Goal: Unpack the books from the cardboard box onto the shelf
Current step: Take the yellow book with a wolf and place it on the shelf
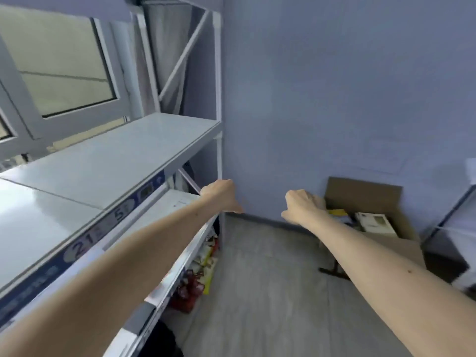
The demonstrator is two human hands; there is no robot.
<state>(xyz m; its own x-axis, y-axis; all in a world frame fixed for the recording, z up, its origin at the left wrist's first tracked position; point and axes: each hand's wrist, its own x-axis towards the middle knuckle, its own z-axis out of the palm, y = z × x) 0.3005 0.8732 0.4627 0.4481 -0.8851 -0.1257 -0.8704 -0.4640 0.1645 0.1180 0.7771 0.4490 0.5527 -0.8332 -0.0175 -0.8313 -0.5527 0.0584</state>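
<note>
A person's left hand [221, 195] and right hand [302, 206], fingers curled under and hidden so any grasp could not be told, reached toward the open cardboard box [371, 202], where books [372, 222] lay beside the bare shelf [123, 161].

A window [64, 70] sits behind the rack at upper left. Blue-grey wall [334, 86] meets grey plank floor [257, 292]. Red packages [189, 287] lie underneath.

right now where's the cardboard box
In the head view the cardboard box sits open on the floor at the right, against the blue wall, just beyond the right hand, with books inside.
</note>
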